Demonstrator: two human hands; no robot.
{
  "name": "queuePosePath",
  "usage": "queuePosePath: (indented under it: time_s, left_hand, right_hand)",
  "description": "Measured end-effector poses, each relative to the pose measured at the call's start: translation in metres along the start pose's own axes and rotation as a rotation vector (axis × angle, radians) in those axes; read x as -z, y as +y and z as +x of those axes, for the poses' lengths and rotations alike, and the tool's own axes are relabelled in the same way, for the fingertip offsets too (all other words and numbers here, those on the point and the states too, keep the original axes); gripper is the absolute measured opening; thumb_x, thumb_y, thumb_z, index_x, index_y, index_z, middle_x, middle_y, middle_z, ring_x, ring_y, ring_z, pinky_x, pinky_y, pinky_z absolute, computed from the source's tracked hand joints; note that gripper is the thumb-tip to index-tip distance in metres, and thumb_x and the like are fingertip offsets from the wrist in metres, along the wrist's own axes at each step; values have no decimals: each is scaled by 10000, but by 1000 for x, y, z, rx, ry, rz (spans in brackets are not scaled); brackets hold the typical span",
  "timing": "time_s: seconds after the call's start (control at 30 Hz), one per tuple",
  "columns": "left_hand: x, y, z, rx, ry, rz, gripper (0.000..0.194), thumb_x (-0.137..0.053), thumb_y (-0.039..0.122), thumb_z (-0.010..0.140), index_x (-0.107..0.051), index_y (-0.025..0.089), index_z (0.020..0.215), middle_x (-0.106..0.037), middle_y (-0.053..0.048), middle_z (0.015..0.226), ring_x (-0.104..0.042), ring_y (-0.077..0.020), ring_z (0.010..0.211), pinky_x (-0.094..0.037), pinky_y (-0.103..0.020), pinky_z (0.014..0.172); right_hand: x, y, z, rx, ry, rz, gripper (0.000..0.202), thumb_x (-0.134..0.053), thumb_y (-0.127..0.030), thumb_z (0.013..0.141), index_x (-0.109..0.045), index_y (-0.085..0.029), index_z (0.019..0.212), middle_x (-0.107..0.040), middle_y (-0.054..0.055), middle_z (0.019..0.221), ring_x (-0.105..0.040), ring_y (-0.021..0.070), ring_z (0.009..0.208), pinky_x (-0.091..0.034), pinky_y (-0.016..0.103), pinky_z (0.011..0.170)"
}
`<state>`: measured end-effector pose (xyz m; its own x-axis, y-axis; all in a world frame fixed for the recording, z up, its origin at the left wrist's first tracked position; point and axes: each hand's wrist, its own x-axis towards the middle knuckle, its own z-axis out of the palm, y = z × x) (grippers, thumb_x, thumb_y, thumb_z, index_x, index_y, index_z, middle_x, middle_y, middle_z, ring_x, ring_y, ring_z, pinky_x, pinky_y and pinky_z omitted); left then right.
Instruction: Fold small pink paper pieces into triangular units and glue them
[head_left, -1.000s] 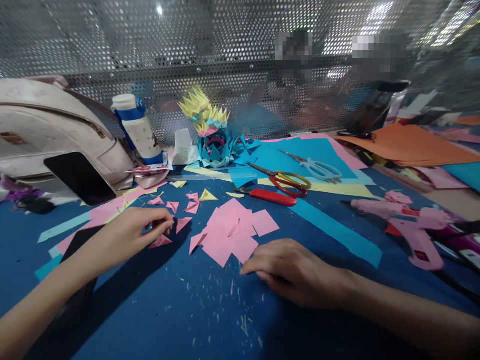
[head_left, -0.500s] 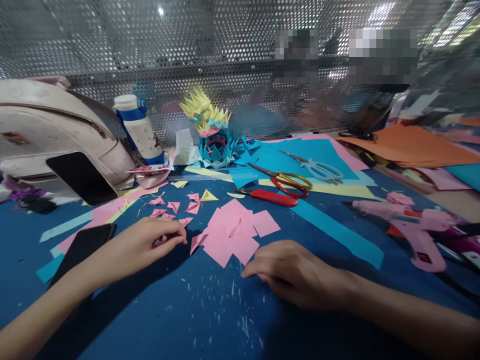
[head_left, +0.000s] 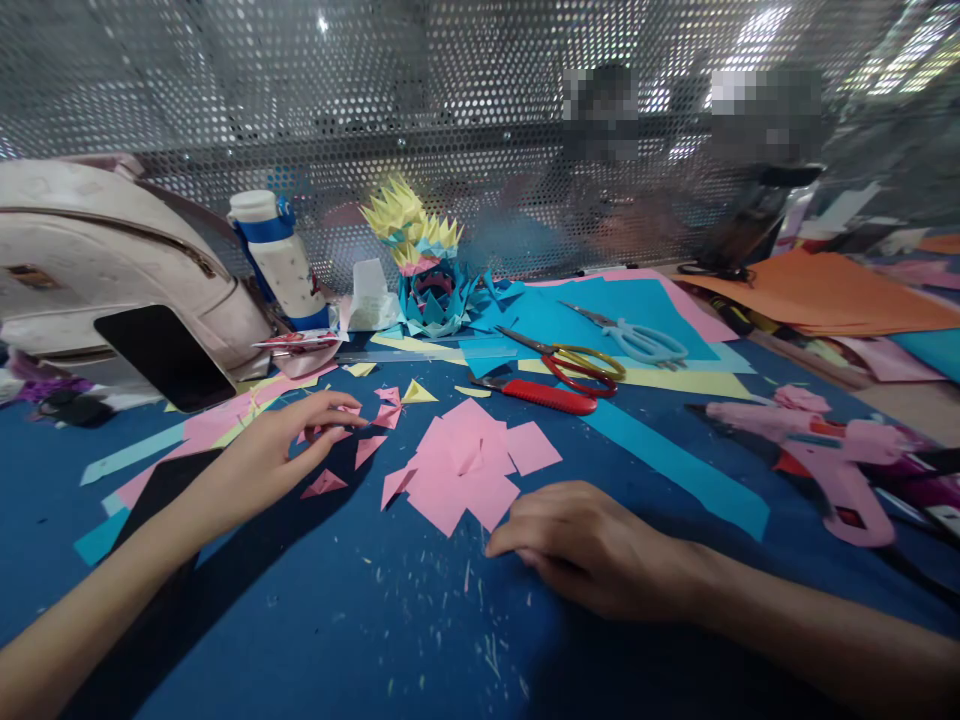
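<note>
My left hand (head_left: 289, 445) reaches over several small folded pink paper pieces (head_left: 370, 451), its fingers apart and nothing gripped between them. Resting on the blue table, my right hand (head_left: 574, 545) is curled just below a pile of pink paper squares (head_left: 457, 460); whether its tucked fingers hold anything is hidden. One folded pink piece stands on top of the pile, and another lies at its left edge. A yellow folded triangle (head_left: 418, 392) sits above the pink pieces.
Behind the pile lie a red-handled cutter (head_left: 547, 395), red and yellow scissors (head_left: 581, 368) and light blue scissors (head_left: 645, 340). A pink glue gun (head_left: 840, 450) is at right. Phones, a bottle (head_left: 277, 260) and a backpack (head_left: 112, 260) stand left. A paper model (head_left: 431, 270) is at the back.
My left hand has moved up and slightly left, and its fingers have spread. A folded pink piece below it now shows fully. My right hand has stayed in place.
</note>
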<state>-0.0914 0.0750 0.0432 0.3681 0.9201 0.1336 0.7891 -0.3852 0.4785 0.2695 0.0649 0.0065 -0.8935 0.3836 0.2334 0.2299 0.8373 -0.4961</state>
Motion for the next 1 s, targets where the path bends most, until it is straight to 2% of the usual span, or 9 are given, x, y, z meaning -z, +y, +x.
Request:
queuePosePath:
  time_s: [0.17,0.3,0.43,0.53,0.67,0.87,1.0]
  left_hand:
    - [-8,-1,-1,-55,-68,19,342,-427,441,1033,-685,312,1218,-667,-21,1343,-705,-235,1078,-577,-360,879]
    - [-5,-9,0,-56,-21,39,319,-454,427,1027,-681,302,1213,-708,-25,1254,-684,-245,1113,-550,-388,941]
    - [0,-26,3,-37,34,40,304,-466,404,1024,-652,270,1224,-727,-40,1179,-691,-230,1046,-560,-345,851]
    - [-1,-35,3,-42,12,41,295,-474,414,1021,-663,280,1205,-723,-29,1179,-691,-217,1023,-549,-331,848]
    - [-2,-37,2,-28,-2,67,303,-462,410,1021,-676,284,1195,-737,-26,1099,-700,-201,891,-543,-302,745]
    - [8,-40,4,-19,81,128,334,-459,443,1003,-696,246,1132,-721,-73,1141,-663,-261,1023,-514,-407,886]
    - [7,-49,4,-13,101,153,343,-446,443,1001,-703,249,1118,-738,-74,1134,-678,-268,1028,-520,-424,893]
  right_hand:
    - [1,-1,0,-3,-9,-2,282,-417,-157,1021,-591,-226,1232,-731,24,1095,-661,145,926,-430,272,815]
    - [3,-3,2,-6,-9,1,280,-405,-152,1020,-603,-218,1207,-733,26,1085,-660,143,913,-428,269,802]
    - [2,-3,2,-3,-1,3,280,-413,-153,1017,-607,-220,1208,-732,17,1076,-658,141,913,-431,269,801]
    - [2,-2,2,-5,-6,7,276,-419,-153,1012,-610,-220,1199,-729,16,1068,-655,136,894,-428,265,782]
    - [2,-1,2,-18,-31,10,278,-420,-158,1009,-610,-221,1202,-724,22,1070,-652,136,897,-429,264,791]
    - [4,-3,3,-23,-47,8,280,-401,-158,1005,-622,-212,1169,-726,38,1015,-650,151,882,-441,275,803]
    - [4,-4,3,-19,-42,10,284,-388,-169,1012,-624,-212,1164,-724,39,998,-646,155,859,-444,278,785]
